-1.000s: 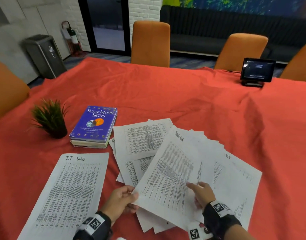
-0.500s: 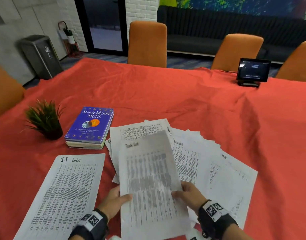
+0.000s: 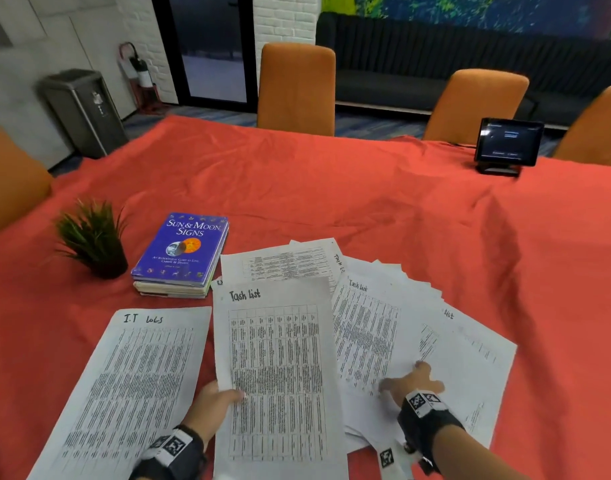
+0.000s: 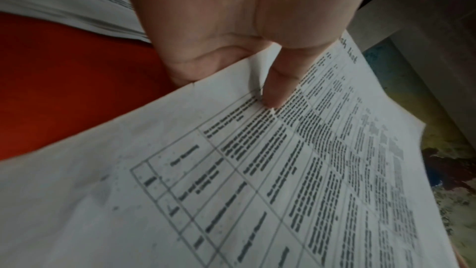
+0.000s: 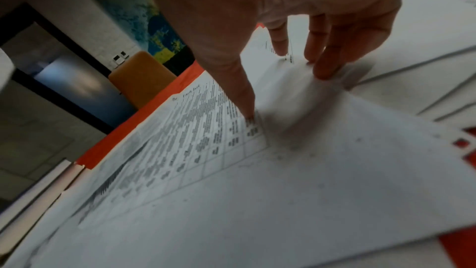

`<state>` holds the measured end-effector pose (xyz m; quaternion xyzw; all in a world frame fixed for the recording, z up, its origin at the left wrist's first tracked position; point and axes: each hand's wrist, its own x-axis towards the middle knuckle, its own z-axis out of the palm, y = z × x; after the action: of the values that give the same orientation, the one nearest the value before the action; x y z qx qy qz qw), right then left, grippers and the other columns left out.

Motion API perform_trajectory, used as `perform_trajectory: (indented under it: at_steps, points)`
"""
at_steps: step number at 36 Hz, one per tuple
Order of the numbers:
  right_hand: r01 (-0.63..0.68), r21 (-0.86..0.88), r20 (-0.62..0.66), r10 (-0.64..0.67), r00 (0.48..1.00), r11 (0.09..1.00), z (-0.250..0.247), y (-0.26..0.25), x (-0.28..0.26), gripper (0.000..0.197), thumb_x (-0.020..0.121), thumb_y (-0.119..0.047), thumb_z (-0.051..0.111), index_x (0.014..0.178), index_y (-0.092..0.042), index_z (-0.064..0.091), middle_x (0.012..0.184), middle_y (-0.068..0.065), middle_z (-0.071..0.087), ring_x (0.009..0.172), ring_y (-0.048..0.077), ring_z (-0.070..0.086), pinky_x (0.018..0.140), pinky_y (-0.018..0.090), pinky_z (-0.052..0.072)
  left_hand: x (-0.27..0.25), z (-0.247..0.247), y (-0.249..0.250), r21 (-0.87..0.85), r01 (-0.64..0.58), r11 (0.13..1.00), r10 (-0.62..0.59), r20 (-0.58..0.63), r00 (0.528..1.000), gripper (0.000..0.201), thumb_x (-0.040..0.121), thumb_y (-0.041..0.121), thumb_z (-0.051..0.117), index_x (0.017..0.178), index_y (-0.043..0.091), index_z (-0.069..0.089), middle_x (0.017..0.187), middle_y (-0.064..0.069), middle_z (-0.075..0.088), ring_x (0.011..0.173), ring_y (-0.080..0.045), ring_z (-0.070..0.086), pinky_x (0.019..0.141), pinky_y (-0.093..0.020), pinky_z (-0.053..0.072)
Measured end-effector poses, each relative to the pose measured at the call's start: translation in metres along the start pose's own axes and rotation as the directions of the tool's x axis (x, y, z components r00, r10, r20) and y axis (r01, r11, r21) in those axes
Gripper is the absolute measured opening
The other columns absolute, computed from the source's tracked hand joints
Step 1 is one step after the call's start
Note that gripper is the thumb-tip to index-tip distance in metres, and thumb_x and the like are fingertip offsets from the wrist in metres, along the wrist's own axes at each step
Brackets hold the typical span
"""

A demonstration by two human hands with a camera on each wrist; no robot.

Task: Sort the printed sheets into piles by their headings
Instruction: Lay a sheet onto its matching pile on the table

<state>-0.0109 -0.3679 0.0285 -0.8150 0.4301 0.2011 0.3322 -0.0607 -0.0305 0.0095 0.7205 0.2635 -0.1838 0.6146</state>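
Observation:
My left hand [image 3: 215,400] pinches the left edge of a sheet headed "Task list" [image 3: 276,368], thumb on top; the left wrist view shows that thumb [image 4: 278,89] pressed on the printed table of the sheet [image 4: 283,170]. The sheet is lifted a little above the table, next to the "I.T logs" sheet [image 3: 124,386] lying flat at the left. My right hand [image 3: 413,381] rests with spread fingertips [image 5: 247,113] on the fanned stack of remaining sheets [image 3: 383,327], several headed "Task list". It holds nothing.
A blue book "Sun & Moon Signs" [image 3: 184,251] on another book lies behind the sheets, with a small potted plant [image 3: 92,237] left of it. A small screen on a stand [image 3: 508,143] sits at the far right edge. Orange chairs ring the red-clothed table [image 3: 331,188].
The "Task list" sheet was drawn off the fan and swung leftward and upright in my left hand. My right hand let go of it and moved right onto the fanned stack.

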Motion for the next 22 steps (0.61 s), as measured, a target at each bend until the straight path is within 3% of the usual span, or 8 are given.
perform_trajectory:
  at_steps: [3, 6, 12, 17, 20, 22]
  points:
    - [-0.018, 0.015, 0.007, 0.018, 1.000, 1.000, 0.004, -0.003, -0.002, 0.090, 0.075, -0.013, 0.075, 0.146, -0.021, 0.020, 0.139, 0.020, 0.029, 0.114, 0.044, 0.048, 0.080, 0.044, 0.046, 0.001, -0.002, -0.004, 0.012, 0.016, 1.000, -0.016, -0.003, 1.000, 0.021, 0.085, 0.007, 0.064, 0.107, 0.006, 0.062, 0.103, -0.007, 0.066, 0.106, -0.026, 0.057, 0.105, -0.041, 0.036]
    - [-0.032, 0.026, 0.007, 0.032, 0.999, 0.999, 0.006, -0.005, -0.002, 0.098, 0.072, -0.010, 0.075, 0.148, -0.020, 0.014, 0.141, 0.022, 0.035, 0.117, 0.044, 0.049, 0.096, 0.051, 0.049, 0.000, -0.004, -0.004, 0.014, 0.031, 0.999, -0.031, 0.002, 1.000, 0.016, 0.085, 0.009, 0.064, 0.101, 0.008, 0.063, 0.100, -0.007, 0.066, 0.106, -0.027, 0.058, 0.107, -0.044, 0.036]
    - [-0.069, -0.061, -0.045, 0.066, 0.997, 0.996, 0.014, 0.000, 0.011, 0.107, 0.058, -0.021, 0.075, 0.142, -0.034, 0.009, 0.134, 0.019, 0.029, 0.113, 0.046, 0.047, 0.090, 0.058, 0.051, -0.002, -0.006, -0.002, 0.023, 0.043, 0.999, -0.043, 0.012, 0.999, 0.016, 0.085, 0.010, 0.065, 0.100, 0.008, 0.065, 0.102, -0.009, 0.068, 0.106, -0.027, 0.059, 0.106, -0.044, 0.037]
    - [0.029, -0.067, -0.097, -0.036, 0.995, 0.997, 0.009, -0.005, -0.005, 0.073, 0.077, -0.013, 0.066, 0.141, -0.008, 0.031, 0.133, 0.026, 0.044, 0.116, 0.043, 0.049, 0.094, 0.046, 0.046, -0.002, -0.007, -0.006, 0.020, 0.079, 0.997, -0.079, 0.003, 0.997, 0.028, 0.082, 0.016, 0.067, 0.109, 0.010, 0.061, 0.110, -0.007, 0.067, 0.110, -0.026, 0.059, 0.108, -0.049, 0.036]
    - [0.052, -0.040, -0.072, -0.055, 0.996, 0.998, 0.011, -0.006, -0.008, 0.065, 0.082, -0.011, 0.065, 0.139, -0.002, 0.035, 0.132, 0.026, 0.048, 0.117, 0.041, 0.050, 0.093, 0.044, 0.043, -0.004, -0.005, -0.005, 0.028, 0.085, 0.996, -0.086, 0.015, 0.996, 0.034, 0.083, 0.017, 0.067, 0.114, 0.008, 0.060, 0.114, -0.007, 0.065, 0.114, -0.027, 0.057, 0.109, -0.049, 0.036]
    - [0.062, 0.006, -0.071, -0.062, 0.996, 0.998, 0.012, -0.007, -0.009, 0.060, 0.083, -0.010, 0.064, 0.136, 0.000, 0.037, 0.129, 0.025, 0.050, 0.116, 0.040, 0.052, 0.091, 0.043, 0.043, -0.005, -0.004, -0.002, 0.024, 0.079, 0.997, -0.079, 0.006, 0.997, 0.027, 0.083, 0.015, 0.067, 0.108, 0.007, 0.062, 0.111, -0.008, 0.066, 0.111, -0.027, 0.058, 0.108, -0.049, 0.037]
